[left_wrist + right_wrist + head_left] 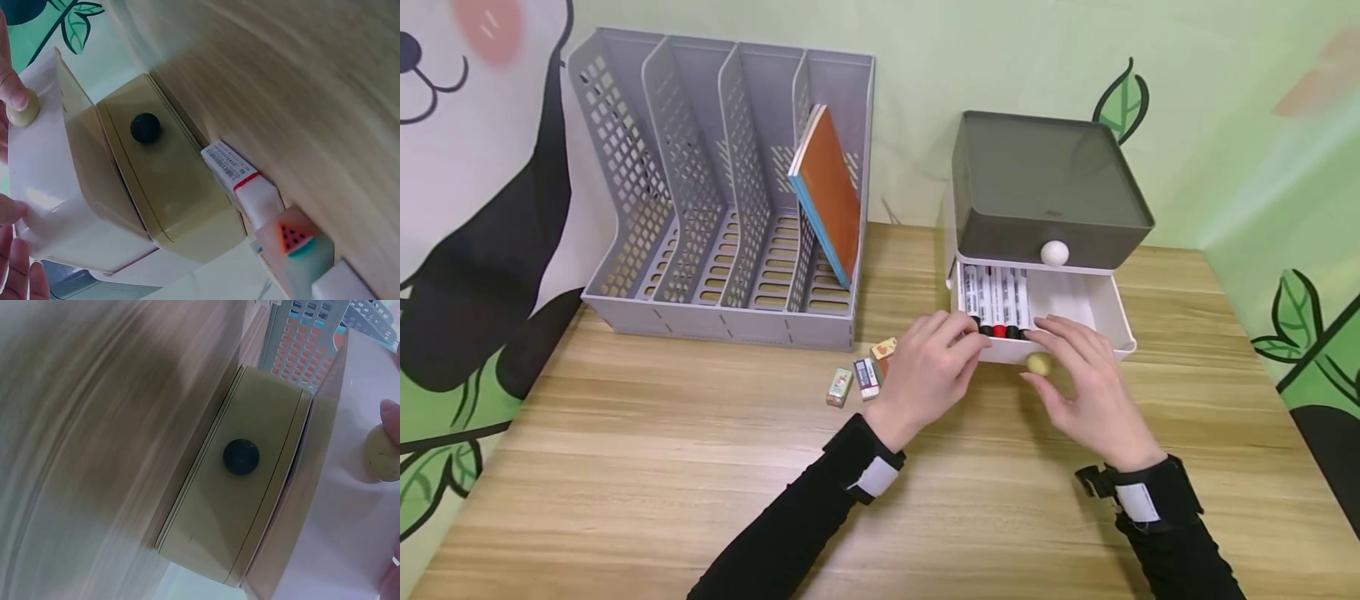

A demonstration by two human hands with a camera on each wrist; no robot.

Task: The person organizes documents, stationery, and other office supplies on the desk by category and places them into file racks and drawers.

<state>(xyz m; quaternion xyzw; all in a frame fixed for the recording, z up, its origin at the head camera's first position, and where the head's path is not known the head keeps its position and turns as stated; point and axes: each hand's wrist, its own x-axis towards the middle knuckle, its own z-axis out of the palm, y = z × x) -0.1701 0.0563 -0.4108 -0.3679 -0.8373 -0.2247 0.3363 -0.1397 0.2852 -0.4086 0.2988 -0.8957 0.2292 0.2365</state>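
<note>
A white drawer (1111, 312) with a yellow round knob (1040, 363) is pulled out of a small desktop cabinet (1045, 167). Several whiteboard markers (997, 300) lie side by side in its left part, with black or red caps toward the front. My left hand (931, 367) reaches over the drawer's front left rim, fingers bent by the caps; what the fingertips hold is hidden. My right hand (1086, 392) has its fingers stretched over the front rim by the rightmost marker. Its thumb (15, 90) touches the knob.
Several small erasers, one with a watermelon picture (297, 240), lie left of the cabinet. Behind them stands a grey file rack (722, 321) with orange and blue books (831, 200). Under the white drawer is a closed khaki drawer (231, 506) with a dark knob (240, 456).
</note>
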